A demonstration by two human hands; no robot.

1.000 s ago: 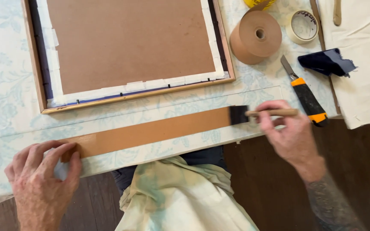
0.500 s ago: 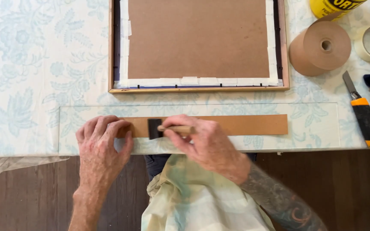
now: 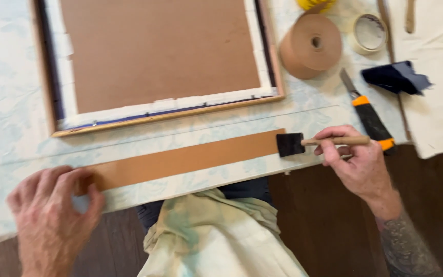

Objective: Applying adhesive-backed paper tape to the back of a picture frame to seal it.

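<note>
A long strip of brown paper tape [image 3: 190,159] lies along the front edge of the table. My left hand [image 3: 52,215] presses its fingers flat on the strip's left end. My right hand [image 3: 355,161] grips the wooden handle of a black foam brush [image 3: 290,144], whose head sits at the strip's right end. Behind the strip lies a wooden picture frame [image 3: 165,115] face down, with a brown backing board and white tape around it.
A roll of brown paper tape [image 3: 311,45], a small roll of white tape [image 3: 369,32], an orange and black utility knife [image 3: 367,115] and a dark blue cloth [image 3: 396,77] lie at the right. A cream cloth [image 3: 442,102] covers the far right. A pale apron covers my lap.
My right hand has drawn the brush from the strip's left part to its right end. My left hand stays on the left end. The view has shifted.
</note>
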